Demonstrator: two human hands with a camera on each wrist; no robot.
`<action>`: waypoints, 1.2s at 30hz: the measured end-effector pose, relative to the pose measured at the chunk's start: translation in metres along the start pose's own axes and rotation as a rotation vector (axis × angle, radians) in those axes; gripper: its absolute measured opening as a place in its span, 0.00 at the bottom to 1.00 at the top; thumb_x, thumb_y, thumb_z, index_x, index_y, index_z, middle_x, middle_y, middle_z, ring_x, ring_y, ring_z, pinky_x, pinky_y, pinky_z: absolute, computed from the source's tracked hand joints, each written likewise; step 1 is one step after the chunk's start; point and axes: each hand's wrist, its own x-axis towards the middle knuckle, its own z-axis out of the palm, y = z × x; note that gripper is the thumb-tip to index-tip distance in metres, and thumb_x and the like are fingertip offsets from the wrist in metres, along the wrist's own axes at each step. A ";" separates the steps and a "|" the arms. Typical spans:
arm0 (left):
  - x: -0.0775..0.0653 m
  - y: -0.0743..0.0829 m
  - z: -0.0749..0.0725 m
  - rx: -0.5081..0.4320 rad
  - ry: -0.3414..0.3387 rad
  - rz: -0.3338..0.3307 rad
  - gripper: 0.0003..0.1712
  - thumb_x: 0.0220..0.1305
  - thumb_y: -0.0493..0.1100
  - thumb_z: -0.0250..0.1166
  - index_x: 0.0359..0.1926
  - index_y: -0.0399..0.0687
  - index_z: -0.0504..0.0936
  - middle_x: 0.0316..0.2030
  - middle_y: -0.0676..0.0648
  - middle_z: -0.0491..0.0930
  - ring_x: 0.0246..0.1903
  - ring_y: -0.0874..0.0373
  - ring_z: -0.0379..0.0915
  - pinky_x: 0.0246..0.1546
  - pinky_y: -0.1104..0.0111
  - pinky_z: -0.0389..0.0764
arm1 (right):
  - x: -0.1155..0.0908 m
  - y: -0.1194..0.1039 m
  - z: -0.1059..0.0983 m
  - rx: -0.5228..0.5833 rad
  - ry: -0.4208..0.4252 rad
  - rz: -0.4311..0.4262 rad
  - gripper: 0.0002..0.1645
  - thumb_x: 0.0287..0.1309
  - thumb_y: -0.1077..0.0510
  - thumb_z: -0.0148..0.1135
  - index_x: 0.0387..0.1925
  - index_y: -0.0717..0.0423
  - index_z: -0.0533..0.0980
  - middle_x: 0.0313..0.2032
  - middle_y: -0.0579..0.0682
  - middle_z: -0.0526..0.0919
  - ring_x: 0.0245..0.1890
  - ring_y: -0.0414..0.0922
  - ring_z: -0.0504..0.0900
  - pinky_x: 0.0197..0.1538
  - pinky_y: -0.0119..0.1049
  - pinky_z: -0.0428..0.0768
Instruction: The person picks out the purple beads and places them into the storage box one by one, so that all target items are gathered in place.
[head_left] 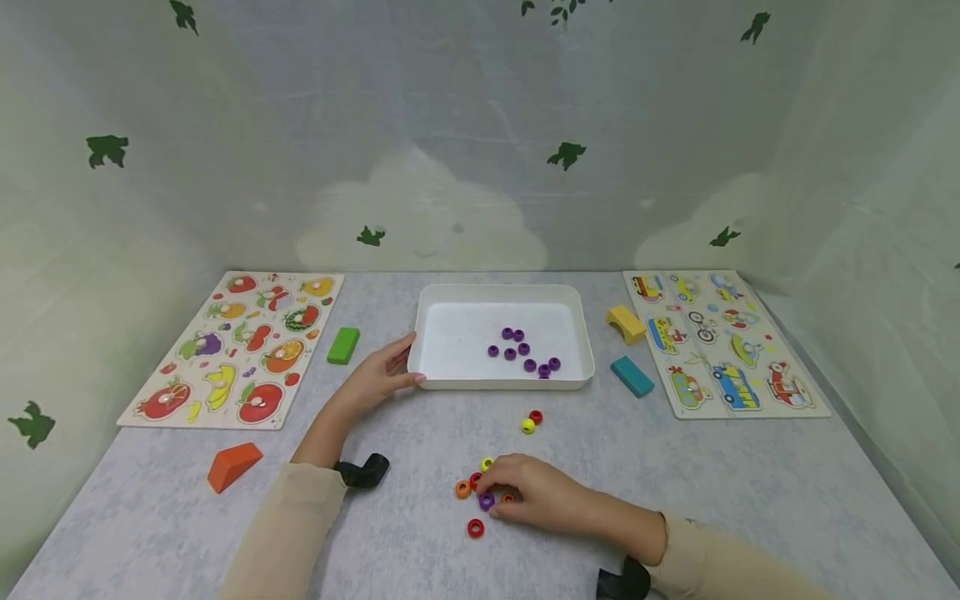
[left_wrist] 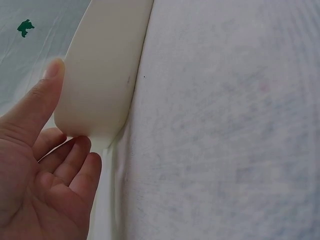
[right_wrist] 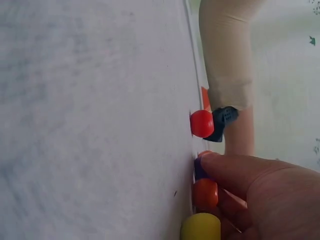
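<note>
A shallow white tray (head_left: 457, 337) lies at the back middle, with several purple beads (head_left: 523, 349) inside, mostly toward its right half. My left hand (head_left: 377, 375) holds the tray's near left corner, thumb on one side and bent fingers on the other. On the table in front, my right hand (head_left: 547, 496) pinches a purple bead (head_left: 487, 502) between thumb and fingertips. Close around it lie an orange bead (head_left: 462, 489), a red bead (head_left: 476, 528) and a yellow bead (head_left: 487, 463). In the right wrist view, the thumb tip covers part of the purple bead.
Between tray and right hand sit a yellow bead (head_left: 528, 426) and a red bead (head_left: 536, 416). A fruit puzzle board (head_left: 251, 333) and green block (head_left: 343, 345) are left; an orange wedge (head_left: 233, 466) is nearer. At right are a vehicle board (head_left: 720, 350), yellow arch (head_left: 626, 324) and teal block (head_left: 632, 377).
</note>
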 end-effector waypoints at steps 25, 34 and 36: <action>-0.001 -0.002 -0.002 -0.006 0.000 0.006 0.47 0.43 0.50 0.63 0.62 0.48 0.49 0.60 0.50 0.46 0.57 0.59 0.46 0.55 0.68 0.54 | 0.071 0.080 -0.097 0.035 0.486 0.390 0.15 0.45 0.58 0.59 0.39 0.51 0.73 0.35 0.41 0.73 0.33 0.36 0.72 0.37 0.26 0.74; -0.001 -0.002 -0.001 -0.026 -0.008 0.015 0.47 0.42 0.50 0.64 0.61 0.51 0.49 0.60 0.50 0.46 0.57 0.59 0.46 0.55 0.69 0.54 | 0.086 0.108 -0.095 0.022 0.377 0.505 0.10 0.47 0.61 0.57 0.36 0.52 0.74 0.31 0.43 0.75 0.31 0.39 0.71 0.37 0.32 0.72; -0.001 -0.001 -0.001 -0.029 -0.012 0.017 0.46 0.43 0.50 0.64 0.61 0.51 0.49 0.60 0.50 0.46 0.57 0.59 0.46 0.55 0.69 0.54 | 0.086 0.109 -0.095 0.011 0.355 0.511 0.10 0.48 0.61 0.56 0.36 0.52 0.73 0.31 0.44 0.75 0.31 0.39 0.70 0.37 0.32 0.71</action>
